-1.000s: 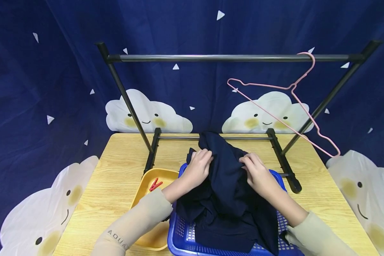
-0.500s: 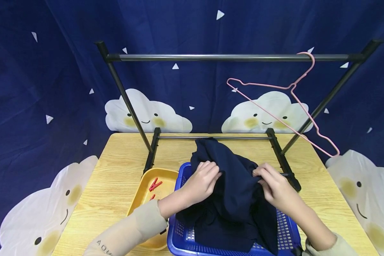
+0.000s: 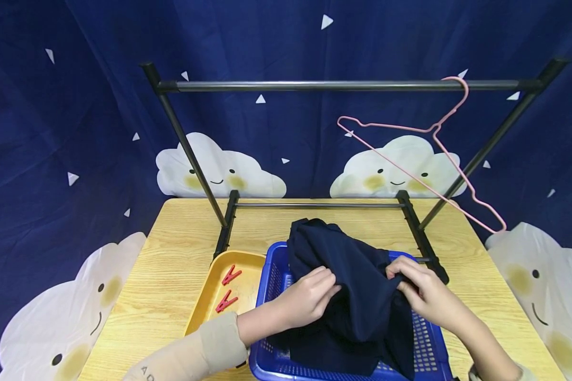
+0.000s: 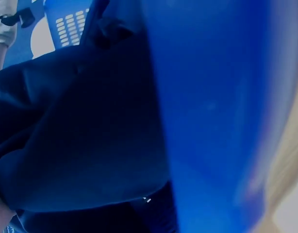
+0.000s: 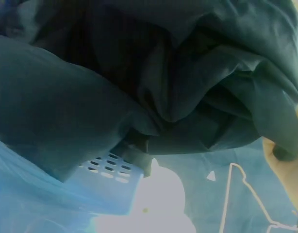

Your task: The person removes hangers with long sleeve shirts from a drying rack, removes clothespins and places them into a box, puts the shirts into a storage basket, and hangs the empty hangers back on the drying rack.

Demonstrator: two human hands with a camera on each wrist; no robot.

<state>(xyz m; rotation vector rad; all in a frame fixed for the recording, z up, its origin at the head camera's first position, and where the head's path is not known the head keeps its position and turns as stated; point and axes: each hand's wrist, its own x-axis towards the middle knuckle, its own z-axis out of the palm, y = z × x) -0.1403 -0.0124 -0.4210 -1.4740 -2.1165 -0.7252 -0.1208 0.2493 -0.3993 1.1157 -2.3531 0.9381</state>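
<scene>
A dark navy cloth garment point(image 3: 348, 275) lies bunched over a blue plastic basket point(image 3: 276, 264), its far part lifted and folded. My left hand point(image 3: 310, 296) pinches the garment near its left middle, fingers curled toward the thumb. At the garment's right side, my right hand point(image 3: 421, 288) pinches a raised edge between thumb and fingers. In the right wrist view the garment point(image 5: 202, 97) hangs in loose folds from the right hand point(image 5: 287, 165). The left wrist view has the dark cloth point(image 4: 91, 131) beside the basket's blue rim point(image 4: 212, 116). Which part of the garment is held I cannot tell.
A yellow tray point(image 3: 205, 296) with red clothespins point(image 3: 226, 301) stands left of the basket on the wooden table point(image 3: 148, 296). Behind is a black rack whose top bar point(image 3: 286, 86) carries a pink hanger point(image 3: 405, 127) at the right. A blue cloud-print curtain point(image 3: 286, 42) hangs behind.
Both hands have come nearer the body and moved apart, the right one further rightward. The garment's far end has dropped toward the basket. More of the red clothespins shows in the tray.
</scene>
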